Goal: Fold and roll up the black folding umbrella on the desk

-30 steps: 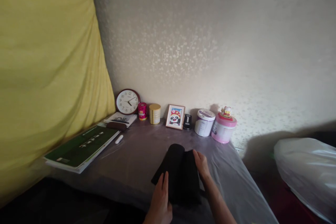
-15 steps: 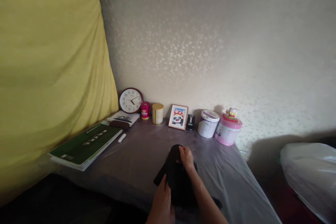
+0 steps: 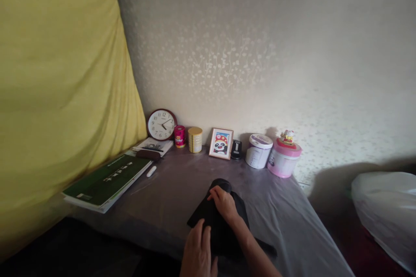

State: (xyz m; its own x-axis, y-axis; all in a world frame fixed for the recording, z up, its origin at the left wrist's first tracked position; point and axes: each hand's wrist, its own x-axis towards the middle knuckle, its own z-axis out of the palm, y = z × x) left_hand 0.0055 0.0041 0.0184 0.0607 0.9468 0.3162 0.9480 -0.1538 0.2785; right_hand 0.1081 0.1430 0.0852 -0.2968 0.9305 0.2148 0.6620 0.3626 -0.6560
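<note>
Black cloth (image 3: 222, 234) lies near centre on the table (image 3: 169, 201), probably light and soft, best taken by its edges; right hand (image 3: 224, 204) curls over it, hold indeterminable; left hand (image 3: 197, 249), fingers loosely parted, appears empty.

A pale wall (image 3: 208, 21) with leafy sprigs rises behind a table (image 3: 172, 194) draped in a creased grey cover (image 3: 286, 220); yellow cloth (image 3: 65, 73) hangs along the left. Soft light brightens the wall right of centre, while the lower left corner lies in deep shadow
</note>
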